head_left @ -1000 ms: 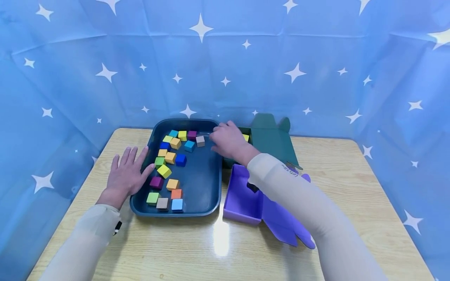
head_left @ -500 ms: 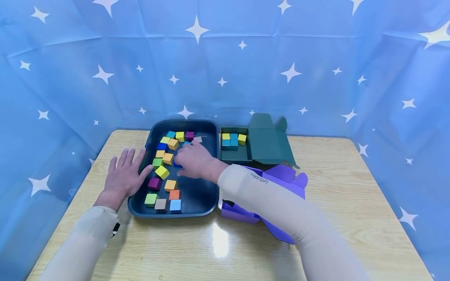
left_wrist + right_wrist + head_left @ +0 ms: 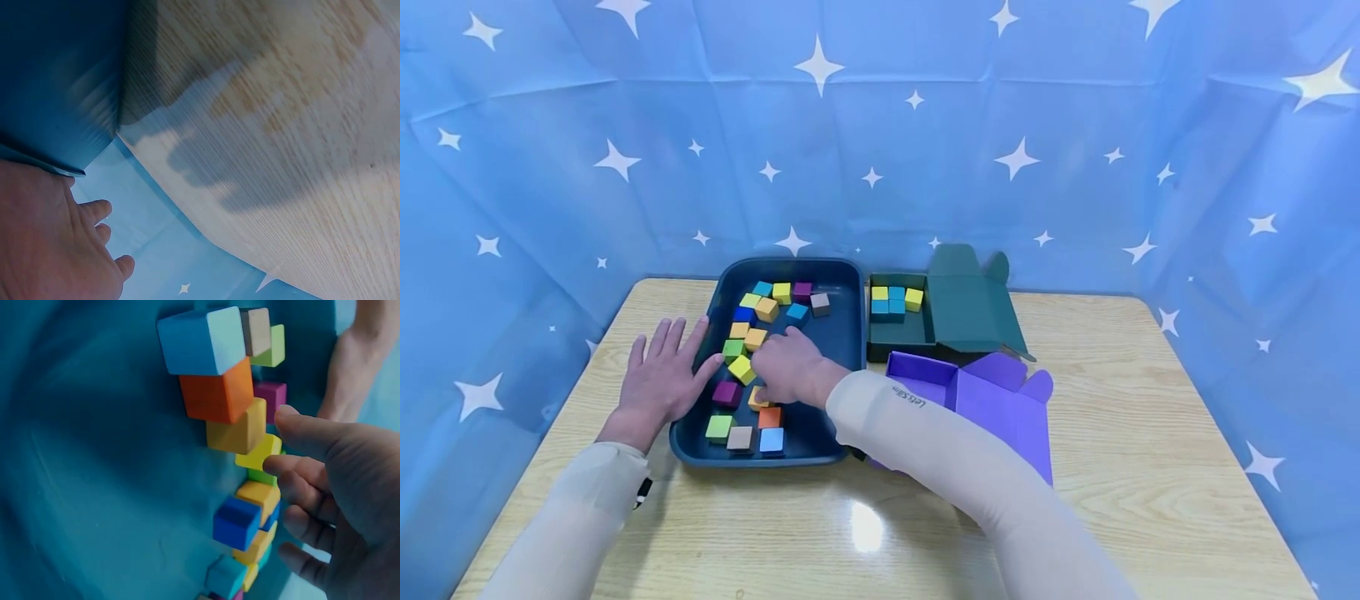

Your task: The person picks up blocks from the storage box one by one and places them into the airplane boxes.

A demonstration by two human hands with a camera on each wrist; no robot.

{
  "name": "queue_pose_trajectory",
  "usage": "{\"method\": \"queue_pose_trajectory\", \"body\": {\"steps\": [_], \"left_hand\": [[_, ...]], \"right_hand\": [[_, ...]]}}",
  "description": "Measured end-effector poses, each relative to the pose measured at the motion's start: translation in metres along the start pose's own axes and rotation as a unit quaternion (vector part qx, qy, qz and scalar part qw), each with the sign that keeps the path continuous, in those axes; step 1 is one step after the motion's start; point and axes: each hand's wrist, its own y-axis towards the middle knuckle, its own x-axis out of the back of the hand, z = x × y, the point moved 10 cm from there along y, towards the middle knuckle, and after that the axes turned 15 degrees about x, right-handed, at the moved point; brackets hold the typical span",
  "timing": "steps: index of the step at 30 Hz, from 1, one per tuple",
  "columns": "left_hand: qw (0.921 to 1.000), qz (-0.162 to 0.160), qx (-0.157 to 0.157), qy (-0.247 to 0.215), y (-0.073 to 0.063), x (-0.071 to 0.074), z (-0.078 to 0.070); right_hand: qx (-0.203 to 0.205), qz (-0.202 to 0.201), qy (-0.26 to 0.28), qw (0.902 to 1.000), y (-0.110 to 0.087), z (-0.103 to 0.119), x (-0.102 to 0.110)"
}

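- My right hand [image 3: 790, 367]: over the middle of the dark blue tray [image 3: 842, 325]; thumb and fingers apart, nothing held between them; fingertips near the yellow cube [image 3: 742, 369]; thumb in front of part of the light orange cube [image 3: 760, 398] in the head view; contact with either, I cannot tell.
- My left hand [image 3: 662, 375]: at the tray's left rim, fingers spread, thumb out toward the green cube [image 3: 733, 350]; grips no cube; how firmly it bears on the rim, I cannot tell.
- Tray, near end: purple cube [image 3: 726, 394], lime cube [image 3: 720, 428], tan cube [image 3: 741, 439], pale blue cube [image 3: 772, 440], red-orange cube [image 3: 770, 417]; all left of the tray's bare right part.
- Tray, far end: a loose cluster in yellow, orange, teal, blue and purple, with a grey cube [image 3: 820, 304] at its right edge.
- Tray, beneath my right hand: a royal blue cube [image 3: 237, 523], seen from the right wrist.
- Green box [image 3: 898, 333]: just right of the tray, lid folded back; five cubes inside, two yellow and three teal.
- Purple box [image 3: 928, 388]: nearer me than the green one, lid laid out rightward; partly behind my right sleeve [image 3: 940, 450].
- Wooden table [image 3: 1150, 467]: under all; starred blue cloth [image 3: 880, 125] behind.
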Motion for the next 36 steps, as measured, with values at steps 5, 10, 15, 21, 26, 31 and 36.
{"method": "queue_pose_trajectory", "body": {"steps": [5,10,15,21,26,31,36], "left_hand": [[1.0,0.0,0.0,-0.001,0.0,0.0,0.0],[1.0,-0.003,0.0,0.002,0.0,0.0,0.001],[1.0,-0.005,-0.003,0.001,0.0,-0.001,0.0],[1.0,-0.007,-0.004,0.001,0.0,-0.001,0.0],[1.0,-0.004,-0.005,0.001,-0.001,0.0,-0.001],[1.0,-0.002,-0.004,0.002,-0.002,0.0,-0.002],[1.0,-0.004,-0.004,0.007,-0.001,0.0,-0.002]], "right_hand": [[-0.001,0.01,-0.004,0.9999,0.004,0.002,-0.009],[0.003,0.014,0.003,0.9999,0.004,0.003,-0.015],[0.003,0.015,0.008,0.9999,0.003,0.003,-0.019],[0.003,0.008,-0.006,0.9999,0.003,0.003,-0.019],[0.006,0.008,-0.014,0.9998,0.003,0.004,-0.019],[0.003,0.01,-0.024,0.9997,0.002,0.003,-0.02],[0.01,0.01,-0.034,0.9993,0.001,0.004,-0.019]]}}
